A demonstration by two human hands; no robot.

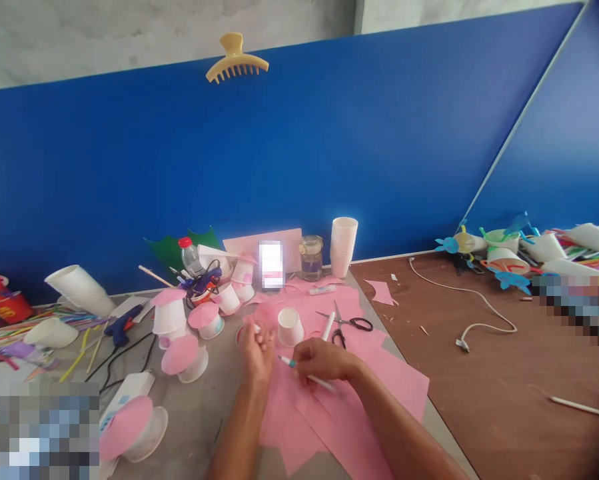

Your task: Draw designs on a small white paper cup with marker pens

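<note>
My left hand (257, 352) is closed in a pinch on a small piece of pink paper (265, 313), held up above the pink paper sheets (329, 407). My right hand (324, 361) is closed on a white pen with a teal band (299, 370), its tip pointing left toward my left hand. A white paper cup (290, 326) stands upside down just beyond both hands. Black-handled scissors (348, 322) lie open on the pink paper to the right of the cup, beside a white marker (328, 326).
Several white cups with pink paper tops (184, 357) stand at the left by a blue glue gun (122, 326). A stack of cups (343, 247), a jar (312, 257) and a phone (271, 265) stand at the back. A white cable (472, 300) crosses the brown table.
</note>
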